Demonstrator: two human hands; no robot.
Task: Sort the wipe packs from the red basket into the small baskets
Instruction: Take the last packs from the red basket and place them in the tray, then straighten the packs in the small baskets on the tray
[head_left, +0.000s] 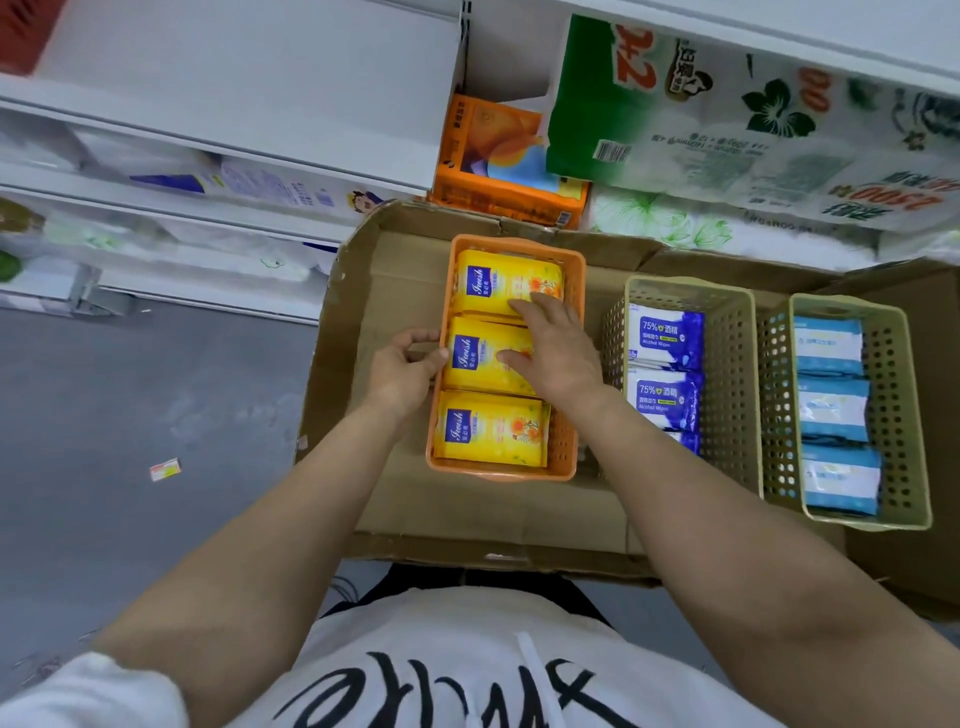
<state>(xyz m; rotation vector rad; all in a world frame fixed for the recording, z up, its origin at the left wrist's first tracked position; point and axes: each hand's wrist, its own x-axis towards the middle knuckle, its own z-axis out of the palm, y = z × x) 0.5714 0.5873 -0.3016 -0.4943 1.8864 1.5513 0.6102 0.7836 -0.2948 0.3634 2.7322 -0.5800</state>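
An orange small basket (565, 447) on flattened cardboard holds three yellow wipe packs in a row. My left hand (402, 366) grips the basket's left rim, thumb against the middle yellow pack (480, 364). My right hand (558, 345) lies flat with straight fingers on the middle pack and the far yellow pack (498, 280). The near yellow pack (491, 426) is untouched. To the right, a beige basket (727, 364) holds dark blue alcohol wipe packs (662, 338), and another beige basket (893, 405) holds light blue packs (831, 408). The red basket shows only as a corner (21, 31) at top left.
The cardboard sheet (400, 280) lies on a grey floor (130, 415). White shelves with tissue packs stand to the left and behind. An orange tissue package (493, 161) and a large green and white paper roll pack (727, 119) sit behind the baskets. A small scrap (165, 469) lies on the floor.
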